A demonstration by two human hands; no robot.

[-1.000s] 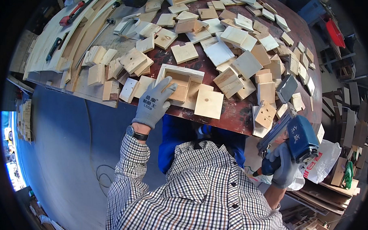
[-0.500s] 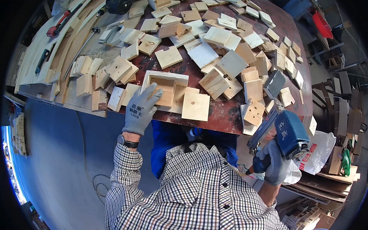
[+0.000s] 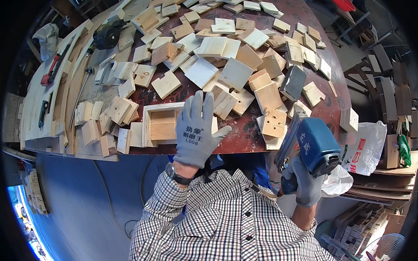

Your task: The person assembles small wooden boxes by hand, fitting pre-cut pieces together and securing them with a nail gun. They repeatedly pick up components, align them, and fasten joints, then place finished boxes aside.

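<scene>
My left hand (image 3: 196, 133), in a grey work glove, is spread flat with the thumb out, above the right end of a small wooden box frame (image 3: 147, 128) at the table's near edge. It hides that end of the box and most of a pale wood piece there; I cannot tell whether it touches them. A lighter wood block (image 3: 163, 125) sits inside the frame. Off to the right, my gloved right hand (image 3: 307, 184) is wrapped round the grip of a blue nail gun (image 3: 317, 143). The gun's nose points toward the drilled wood blocks (image 3: 274, 122) at the table edge.
Loose wood offcuts (image 3: 237, 74) cover much of the dark red table (image 3: 187, 25). Long boards (image 3: 62, 94) on the left carry a red-handled tool (image 3: 50, 71) and a black power tool (image 3: 108, 35). A white plastic bag (image 3: 364, 148) hangs at the right.
My left hand has shifted right from the box's left side, fingers now spread, covering the square wood piece. The right hand keeps the nail gun nearly in place. The view has turned slightly.
</scene>
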